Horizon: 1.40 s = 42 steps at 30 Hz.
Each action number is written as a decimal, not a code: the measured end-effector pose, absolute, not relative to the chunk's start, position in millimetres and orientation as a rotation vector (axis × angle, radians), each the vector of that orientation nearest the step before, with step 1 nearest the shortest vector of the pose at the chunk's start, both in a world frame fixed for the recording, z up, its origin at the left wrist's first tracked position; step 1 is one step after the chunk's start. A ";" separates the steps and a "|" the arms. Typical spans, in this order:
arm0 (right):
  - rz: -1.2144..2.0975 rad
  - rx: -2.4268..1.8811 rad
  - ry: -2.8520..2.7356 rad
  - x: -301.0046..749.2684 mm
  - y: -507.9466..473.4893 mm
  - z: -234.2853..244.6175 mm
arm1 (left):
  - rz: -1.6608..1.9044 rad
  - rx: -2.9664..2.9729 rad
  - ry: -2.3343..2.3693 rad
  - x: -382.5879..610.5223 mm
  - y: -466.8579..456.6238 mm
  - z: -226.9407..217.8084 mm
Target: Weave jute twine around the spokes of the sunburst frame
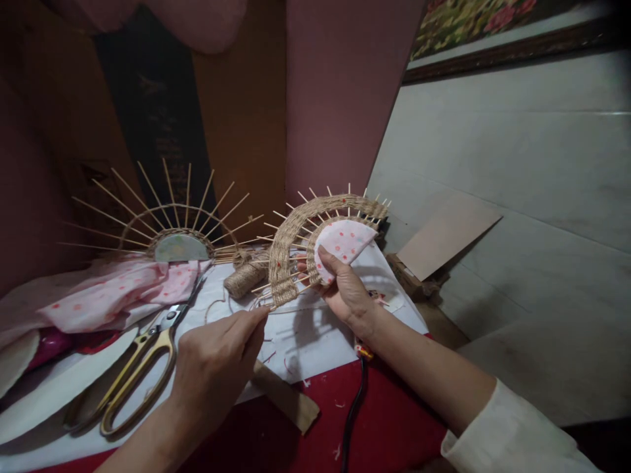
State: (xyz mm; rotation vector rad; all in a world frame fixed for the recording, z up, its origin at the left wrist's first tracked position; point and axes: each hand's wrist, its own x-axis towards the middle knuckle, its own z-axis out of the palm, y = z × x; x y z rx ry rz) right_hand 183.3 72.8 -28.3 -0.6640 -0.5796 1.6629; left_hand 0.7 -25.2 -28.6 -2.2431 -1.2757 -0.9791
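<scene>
My right hand grips a half-round woven fan, with the thumb on its pink dotted cloth centre and the other fingers behind. Jute twine is woven in bands around thin sticks, whose ends poke out past the outer rim. My left hand is closed in a pinch at the fan's lower left end, by the last stick. What sits between its fingertips is too small to make out. Behind, a spool of jute twine lies on its side on the white sheet.
A second stick frame stands at the back left. Dotted pink cloth and large gold-handled scissors lie on the left. A tan strip and a black cable are at the front. Cardboard leans by the tiled wall.
</scene>
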 end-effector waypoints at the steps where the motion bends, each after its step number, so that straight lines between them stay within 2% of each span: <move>1: 1.663 -0.677 -0.598 183.7 73.1 -28.8 | -0.976 -2.238 -1.279 -0.1 -24.9 -28.1; 22: 1.743 -0.672 -0.647 184.0 73.9 -29.8 | -1.139 -2.198 -1.471 -8.5 -17.3 -29.2; 31: 1.807 -0.606 -0.435 186.2 78.0 -30.9 | -1.288 -2.124 -1.532 -5.6 -20.1 -30.3; 35: 1.853 -0.572 -0.393 187.4 77.7 -30.7 | -1.429 -2.161 -1.598 -2.4 -21.4 -30.0; 42: 1.888 -0.568 -0.429 185.8 72.2 -29.2 | -1.827 -2.268 -2.126 -1.1 -16.3 -30.2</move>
